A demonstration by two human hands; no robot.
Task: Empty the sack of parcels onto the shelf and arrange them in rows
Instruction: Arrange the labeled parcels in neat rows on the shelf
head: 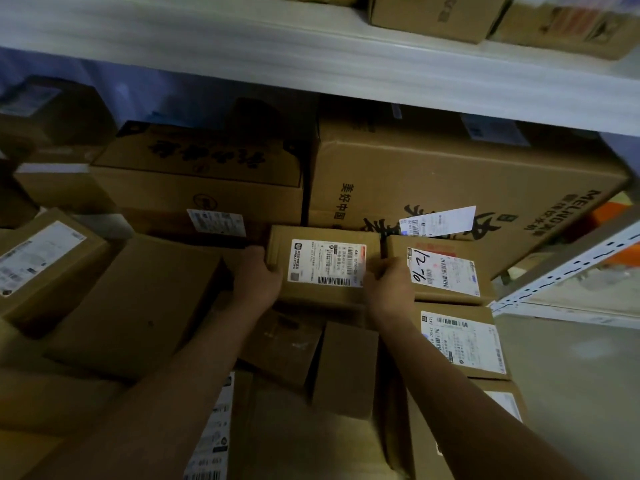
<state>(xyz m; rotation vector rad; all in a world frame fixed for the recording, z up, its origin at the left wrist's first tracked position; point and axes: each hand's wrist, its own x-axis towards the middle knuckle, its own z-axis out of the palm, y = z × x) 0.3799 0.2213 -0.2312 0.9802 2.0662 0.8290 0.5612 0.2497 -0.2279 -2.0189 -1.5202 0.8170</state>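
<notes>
You're holding a small cardboard parcel (323, 263) just above the middle of the view, its white shipping label facing up. Your left hand (258, 275) grips its left edge, fingers curled round the side; your right hand (388, 282) grips its right edge the same way. The parcel sits among other boxes on the shelf. At 3 o'clock, touching it, lies a parcel marked "12-16" (443, 271), and at 4 o'clock of the held parcel another labelled box (462, 341). At 12 to 1 o'clock stands a big carton (450, 174) with printed characters; at 11 o'clock a medium carton (197, 181). At 8 o'clock lies a plain brown box (138, 306). The white shelf board (311, 57) above spans 12 o'clock.
</notes>
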